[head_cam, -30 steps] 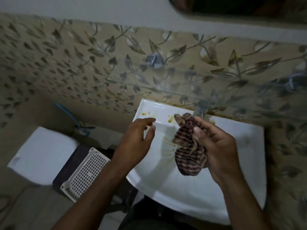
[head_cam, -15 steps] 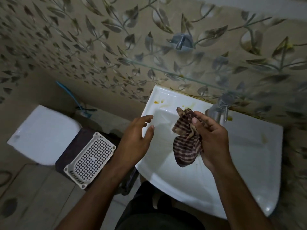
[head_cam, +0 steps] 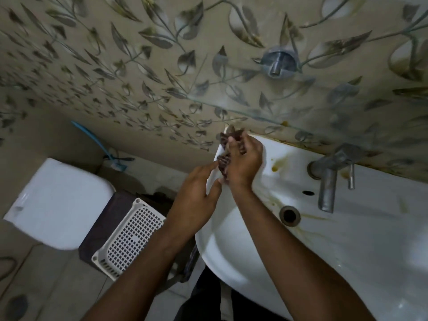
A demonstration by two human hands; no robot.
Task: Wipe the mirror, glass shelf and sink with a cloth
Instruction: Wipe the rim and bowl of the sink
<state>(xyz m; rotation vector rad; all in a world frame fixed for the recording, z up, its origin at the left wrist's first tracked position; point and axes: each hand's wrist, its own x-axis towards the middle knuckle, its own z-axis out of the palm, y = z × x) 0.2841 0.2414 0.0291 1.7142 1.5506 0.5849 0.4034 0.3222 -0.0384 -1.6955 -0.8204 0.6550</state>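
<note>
Striped cloth [head_cam: 224, 156] is pressed under the right hand [head_cam: 243, 163] fingers, which are curled onto it at the sink [head_cam: 347, 239] back-left corner. Left hand [head_cam: 194, 200] fingers are extended, fingertips on the rim just beside the cloth.

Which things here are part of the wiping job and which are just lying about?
Job: striped cloth under the right hand; sink with yellow stains; glass shelf; left hand on the sink's edge.

Lying about: white basket, toilet, blue hose, tap.
</note>
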